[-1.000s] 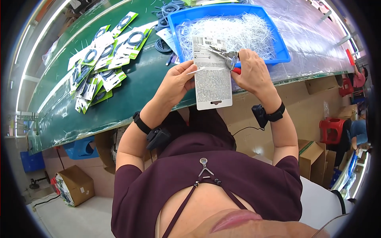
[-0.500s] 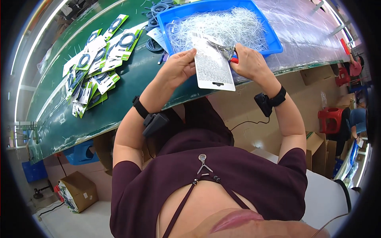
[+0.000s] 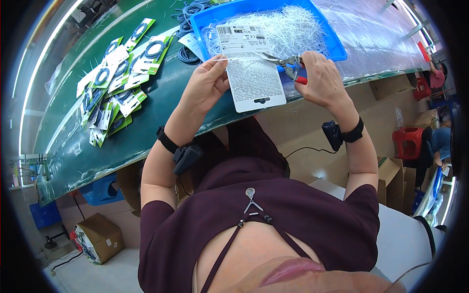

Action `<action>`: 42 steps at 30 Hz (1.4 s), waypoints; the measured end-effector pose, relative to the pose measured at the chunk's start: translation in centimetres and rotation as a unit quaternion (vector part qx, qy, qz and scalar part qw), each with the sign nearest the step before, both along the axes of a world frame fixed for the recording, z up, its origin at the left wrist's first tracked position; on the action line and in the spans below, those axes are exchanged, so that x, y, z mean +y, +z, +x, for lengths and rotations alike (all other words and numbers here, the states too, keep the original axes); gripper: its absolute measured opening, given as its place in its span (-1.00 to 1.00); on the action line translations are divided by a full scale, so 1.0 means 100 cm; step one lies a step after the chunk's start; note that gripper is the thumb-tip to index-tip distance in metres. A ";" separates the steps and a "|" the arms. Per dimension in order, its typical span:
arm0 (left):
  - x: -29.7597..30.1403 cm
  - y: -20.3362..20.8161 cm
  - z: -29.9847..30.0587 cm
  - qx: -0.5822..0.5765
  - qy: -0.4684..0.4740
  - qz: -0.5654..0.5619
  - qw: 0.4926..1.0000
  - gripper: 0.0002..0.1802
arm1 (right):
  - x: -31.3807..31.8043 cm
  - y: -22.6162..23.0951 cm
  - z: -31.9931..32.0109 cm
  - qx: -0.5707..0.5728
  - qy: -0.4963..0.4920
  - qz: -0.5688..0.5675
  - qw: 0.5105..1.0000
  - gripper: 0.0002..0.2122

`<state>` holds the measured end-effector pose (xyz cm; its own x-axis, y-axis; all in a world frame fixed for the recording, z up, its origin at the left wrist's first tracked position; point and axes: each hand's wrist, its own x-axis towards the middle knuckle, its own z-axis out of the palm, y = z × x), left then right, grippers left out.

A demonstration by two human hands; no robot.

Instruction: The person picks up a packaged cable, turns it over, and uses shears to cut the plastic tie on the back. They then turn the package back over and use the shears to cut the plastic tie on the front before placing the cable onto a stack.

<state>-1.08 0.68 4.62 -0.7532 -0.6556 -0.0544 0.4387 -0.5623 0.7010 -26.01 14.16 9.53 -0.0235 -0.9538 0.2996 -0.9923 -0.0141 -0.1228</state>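
Note:
A white printed packaging card (image 3: 256, 88) with a hang slot at its lower end stands out in front of me, printed back upward. Across it runs a thin white strip (image 3: 239, 58) that looks like a cable tie. My left hand (image 3: 207, 82) is closed at the card's left edge, pinching the strip between thumb and finger. In my right hand (image 3: 320, 80) are pruning shears (image 3: 292, 69) with red grips and a blue spring. Their jaws lie over the card near the strip's right part; whether they touch it I cannot tell. The card's front is hidden.
Behind the card, a blue tray (image 3: 337, 54) holds a heap of clipped white strips (image 3: 298, 31). Carded coiled cables (image 3: 115, 73) are piled left on the green table (image 3: 63, 132). Loose dark cables (image 3: 193, 17) lie beside the tray. A red stool (image 3: 408, 142) stands far right.
The card has shifted slightly left and more of its printed back shows. My right hand has moved a little right with the shears, and more of the shears shows.

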 end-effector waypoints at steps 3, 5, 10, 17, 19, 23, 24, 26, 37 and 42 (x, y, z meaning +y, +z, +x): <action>0.004 0.004 0.001 -0.002 0.002 -0.008 1.000 -0.73 | 0.000 0.001 0.003 0.016 -0.003 -0.002 1.000 -0.69; 0.005 0.006 0.001 -0.011 0.000 -0.020 1.000 -0.72 | 0.001 0.002 0.004 0.023 -0.004 -0.002 1.000 -0.69; 0.007 0.009 0.001 -0.023 -0.010 -0.052 0.998 -0.71 | 0.003 0.007 0.003 0.046 -0.010 0.002 0.999 -0.70; 0.008 0.011 -0.014 -0.025 0.003 -0.013 1.000 -0.68 | -0.002 0.001 -0.006 -0.027 -0.017 0.072 0.997 -0.75; 0.002 0.006 -0.019 -0.023 0.002 0.008 1.000 -0.67 | -0.003 -0.006 -0.008 -0.041 -0.019 0.077 0.996 -0.76; -0.007 -0.004 -0.024 -0.025 0.004 0.064 0.998 -0.64 | -0.002 -0.008 -0.011 -0.056 -0.023 0.086 0.994 -0.76; -0.007 -0.005 -0.025 -0.027 0.003 0.064 0.998 -0.64 | -0.002 -0.006 -0.009 -0.060 -0.025 0.090 0.994 -0.75; -0.007 -0.005 -0.024 -0.030 0.003 0.065 0.997 -0.64 | -0.002 0.001 -0.006 -0.049 -0.007 0.068 0.996 -0.75; 0.006 0.003 -0.030 -0.038 -0.017 0.012 0.999 -0.65 | -0.012 0.010 0.011 -0.011 0.049 0.020 0.999 -0.72; 0.008 0.004 -0.029 -0.051 -0.007 0.006 0.999 -0.66 | -0.014 0.012 0.012 -0.017 0.042 0.053 0.998 -0.73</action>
